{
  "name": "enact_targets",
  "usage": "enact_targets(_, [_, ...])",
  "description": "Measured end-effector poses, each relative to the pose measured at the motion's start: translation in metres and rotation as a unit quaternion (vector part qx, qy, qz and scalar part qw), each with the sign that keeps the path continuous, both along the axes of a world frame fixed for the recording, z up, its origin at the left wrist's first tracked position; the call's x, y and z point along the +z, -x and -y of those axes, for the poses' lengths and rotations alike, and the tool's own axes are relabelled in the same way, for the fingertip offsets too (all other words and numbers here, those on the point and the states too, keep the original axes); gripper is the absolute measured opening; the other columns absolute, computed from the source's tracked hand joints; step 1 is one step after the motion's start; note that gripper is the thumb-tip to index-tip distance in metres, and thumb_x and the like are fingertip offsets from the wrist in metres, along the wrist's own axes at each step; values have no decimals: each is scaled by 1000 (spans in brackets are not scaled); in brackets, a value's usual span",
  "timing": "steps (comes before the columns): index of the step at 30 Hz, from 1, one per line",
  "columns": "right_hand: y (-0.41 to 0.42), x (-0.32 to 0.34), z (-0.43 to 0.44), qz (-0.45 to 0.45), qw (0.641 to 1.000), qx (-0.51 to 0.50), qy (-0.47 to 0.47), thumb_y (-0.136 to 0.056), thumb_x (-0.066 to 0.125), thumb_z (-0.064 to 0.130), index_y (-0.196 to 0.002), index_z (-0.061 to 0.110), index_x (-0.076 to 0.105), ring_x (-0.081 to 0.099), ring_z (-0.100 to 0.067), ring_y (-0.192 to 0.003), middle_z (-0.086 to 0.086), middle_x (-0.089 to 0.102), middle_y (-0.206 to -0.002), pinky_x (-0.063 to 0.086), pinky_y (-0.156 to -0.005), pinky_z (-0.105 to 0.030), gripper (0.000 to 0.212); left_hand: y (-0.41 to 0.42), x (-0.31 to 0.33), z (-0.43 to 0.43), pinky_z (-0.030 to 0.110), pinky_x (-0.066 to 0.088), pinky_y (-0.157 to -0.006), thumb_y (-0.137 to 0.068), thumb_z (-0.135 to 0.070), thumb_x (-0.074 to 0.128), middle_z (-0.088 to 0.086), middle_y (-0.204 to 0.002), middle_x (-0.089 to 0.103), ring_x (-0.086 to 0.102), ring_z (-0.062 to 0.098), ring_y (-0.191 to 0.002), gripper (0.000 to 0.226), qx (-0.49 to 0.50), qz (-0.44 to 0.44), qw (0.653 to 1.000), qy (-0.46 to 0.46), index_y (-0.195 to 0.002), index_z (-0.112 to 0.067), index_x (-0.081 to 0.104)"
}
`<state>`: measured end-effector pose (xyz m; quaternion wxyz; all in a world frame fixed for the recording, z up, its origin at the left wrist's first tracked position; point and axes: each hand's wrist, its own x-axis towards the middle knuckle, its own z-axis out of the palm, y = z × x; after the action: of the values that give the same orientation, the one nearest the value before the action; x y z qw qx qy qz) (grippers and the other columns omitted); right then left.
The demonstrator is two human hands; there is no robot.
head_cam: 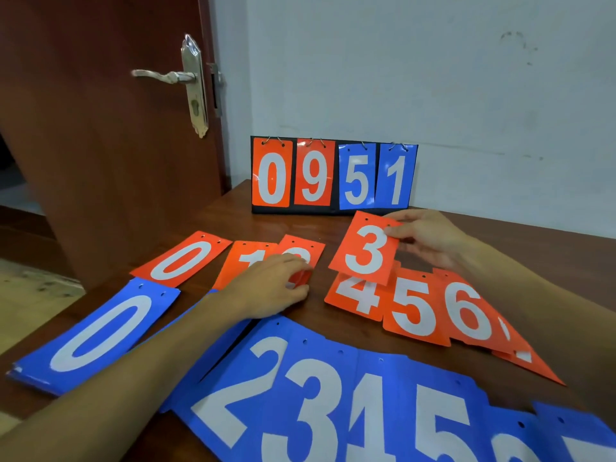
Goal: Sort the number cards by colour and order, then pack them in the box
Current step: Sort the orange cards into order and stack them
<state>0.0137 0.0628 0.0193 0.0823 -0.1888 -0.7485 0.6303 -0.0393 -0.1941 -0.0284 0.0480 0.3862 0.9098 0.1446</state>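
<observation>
Orange number cards lie in a row on the wooden table (233,221): a 0 (180,258), a 1 (245,261), a partly covered card (301,253), then 4 (356,296), 5 (413,308) and 6 (466,315). My right hand (423,236) pinches the orange 3 card (365,250) by its top right corner, lifted above the 4. My left hand (276,285) grips the lower edge of the covered orange card. Blue cards lie nearer: a 0 (96,331), then 2 (243,378), 3 (310,405), 4 (373,418) and 5 (443,438).
A flip scoreboard (333,175) stands at the table's back edge against the white wall, showing orange 0 and 9, blue 5 and 1. A brown door with a metal handle (166,76) is ajar to the left. More cards run off the right edge.
</observation>
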Motion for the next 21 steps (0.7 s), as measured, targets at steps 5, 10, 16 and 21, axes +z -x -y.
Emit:
enact_targets(5, [15,-6,32,54,987,67,-138,-86,66,12,-106,18,62,68,-16,-91,-3,69,-102,57,-72,-28,21,8,-1,6,30,34,-107,-97,-33,46,-6,-145,41,37,12,-133,42,28,30,998,-49,-138,-25,45])
enact_targets(10, [39,-20,60,60,949,89,-297,-84,69,21,-115,18,60,64,-13,-95,-1,63,-113,55,-76,-26,32,12,3,14,8,41,-73,-98,-18,45,-5,-139,47,48,6,-118,31,130,50,965,-221,-127,-23,55])
enact_targets(16, [48,-35,76,75,866,79,-488,-83,71,31,-110,17,60,60,-14,-95,-3,62,-112,52,-79,-25,33,11,10,19,18,40,-87,-96,-19,49,-4,-132,54,48,7,-117,27,134,42,963,-231,-121,-24,58])
enact_targets(21, [41,-35,79,72,809,46,-582,-82,69,37,-115,17,56,56,-20,-103,-5,56,-116,49,-92,-35,41,7,6,17,34,40,-106,-96,-24,47,0,-143,45,43,17,-129,34,114,49,990,-72,-130,-27,54])
